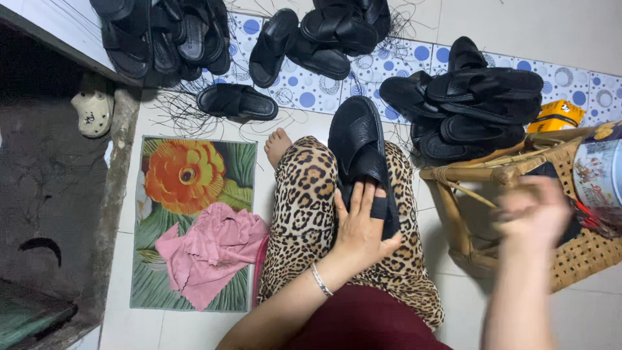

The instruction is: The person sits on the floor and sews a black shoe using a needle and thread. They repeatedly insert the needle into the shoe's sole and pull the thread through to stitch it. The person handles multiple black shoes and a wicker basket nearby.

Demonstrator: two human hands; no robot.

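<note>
A black sandal [358, 144] lies lengthwise on my lap, which is covered by leopard-print trousers [304, 207]. My left hand [360, 227] rests flat on the sandal's heel end, with the fingers spread over its strap. My right hand [532, 217] is blurred by motion above a wicker stool [492, 175] at the right; its fingers look curled, and I cannot tell if it holds anything. A silver bracelet [320, 280] sits on my left wrist.
Piles of black sandals lie at the top left [162, 35], top middle [324, 35] and right [473, 104]. A pink cloth [210, 249] lies on a flower-print mat [188, 188]. A yellow box [556, 115] and a printed tin [599, 172] are by the stool. Loose black threads litter the floor.
</note>
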